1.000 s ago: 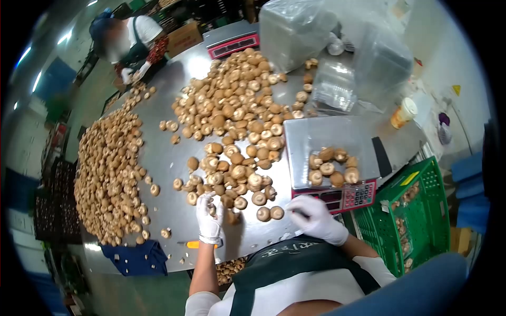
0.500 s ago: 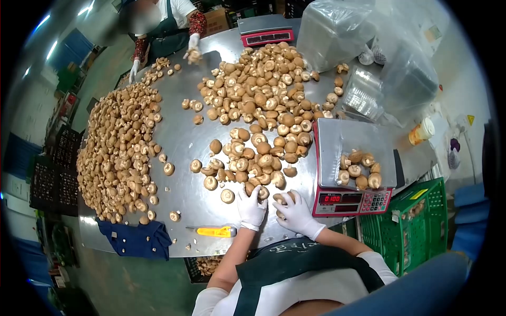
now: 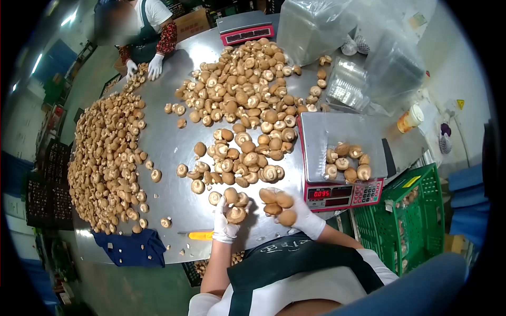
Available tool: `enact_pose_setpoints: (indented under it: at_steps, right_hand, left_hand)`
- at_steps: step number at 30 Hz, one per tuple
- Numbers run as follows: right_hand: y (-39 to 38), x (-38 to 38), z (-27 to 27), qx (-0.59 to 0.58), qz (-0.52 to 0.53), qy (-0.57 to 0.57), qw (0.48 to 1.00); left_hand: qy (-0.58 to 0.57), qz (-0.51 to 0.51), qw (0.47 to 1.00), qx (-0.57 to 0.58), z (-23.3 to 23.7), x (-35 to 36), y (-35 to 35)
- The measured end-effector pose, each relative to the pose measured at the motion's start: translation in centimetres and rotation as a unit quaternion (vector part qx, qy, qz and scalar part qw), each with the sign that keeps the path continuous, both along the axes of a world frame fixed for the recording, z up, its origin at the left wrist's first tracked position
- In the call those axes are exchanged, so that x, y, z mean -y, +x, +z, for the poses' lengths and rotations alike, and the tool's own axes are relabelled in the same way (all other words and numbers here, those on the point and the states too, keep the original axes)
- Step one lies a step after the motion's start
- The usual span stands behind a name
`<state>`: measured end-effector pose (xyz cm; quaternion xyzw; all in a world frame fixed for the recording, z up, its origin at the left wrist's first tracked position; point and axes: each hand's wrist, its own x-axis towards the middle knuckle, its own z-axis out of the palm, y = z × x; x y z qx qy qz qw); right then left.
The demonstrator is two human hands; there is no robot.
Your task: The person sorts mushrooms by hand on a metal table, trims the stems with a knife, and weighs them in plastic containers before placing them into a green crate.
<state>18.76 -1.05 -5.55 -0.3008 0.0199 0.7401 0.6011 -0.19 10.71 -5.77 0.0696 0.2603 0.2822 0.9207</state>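
Sorting of brown-capped mushrooms at a metal counter (image 3: 174, 150), with the near red weighing scale (image 3: 345, 194) serving as reference. Just left of the scale, the gloved right hand (image 3: 301, 215) is cradling four mushrooms (image 3: 276, 206), its visible fingers closing around them. Farther left of the scale, the gloved left hand (image 3: 226, 221) is holding a small cluster of mushrooms (image 3: 236, 213), its fingers curling about the stems and caps. On the scale's platform, a clear plastic tray (image 3: 350, 129) is containing further mushrooms (image 3: 342, 163), while the display is showing 0.095. Left of the scale and reaching beyond it, a loose pile (image 3: 237, 100) is spreading over the counter; at the far left of the scale, a larger heap (image 3: 108, 163) is lying. A yellow knife (image 3: 201, 235) is resting to the scale's left, nearer the wearer than the piles. Right of the scale, a green crate (image 3: 429, 210) is standing lower down. Well beyond the scale, to the left, a co-worker's gloved hands (image 3: 155, 67) are touching mushrooms at the heap's far end.
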Motion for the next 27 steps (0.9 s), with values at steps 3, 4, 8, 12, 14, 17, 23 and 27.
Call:
enact_pose_setpoints:
  at_steps: [3,4,8,12,14,17,23,27]
  right_hand:
    - [0.9,1.3,2.2,-0.192,0.003,0.044,0.980]
    - [1.0,1.6,2.9,-0.192,0.001,0.045,0.980]
    - [1.5,3.2,4.0,-0.062,-0.073,0.005,0.995]
    - [4.5,5.7,8.2,-0.063,-0.109,0.053,0.991]
    - [6.8,7.1,10.8,-0.021,-0.169,0.079,0.982]
    - [12.0,8.7,11.5,0.324,-0.208,0.141,0.912]
    - [17.9,9.4,12.0,0.857,-0.112,0.045,0.500]
    - [18.2,9.2,10.6,0.932,-0.032,0.065,0.354]
  left_hand:
    - [-0.134,-0.029,0.990,-0.018,3.5,1.3,0.7]
    - [-0.149,-0.039,0.988,-0.012,3.1,1.5,0.9]
    - [-0.125,-0.066,0.988,0.058,3.5,2.3,1.8]
    - [-0.128,-0.107,0.977,0.132,5.1,2.5,4.1]
    - [-0.069,-0.142,0.980,0.121,6.6,2.5,6.4]
    - [0.172,-0.191,0.966,0.014,8.4,2.9,10.6]
    - [0.800,-0.109,0.576,-0.128,11.2,5.3,22.1]
    - [0.871,-0.163,0.405,-0.227,9.6,6.4,24.1]
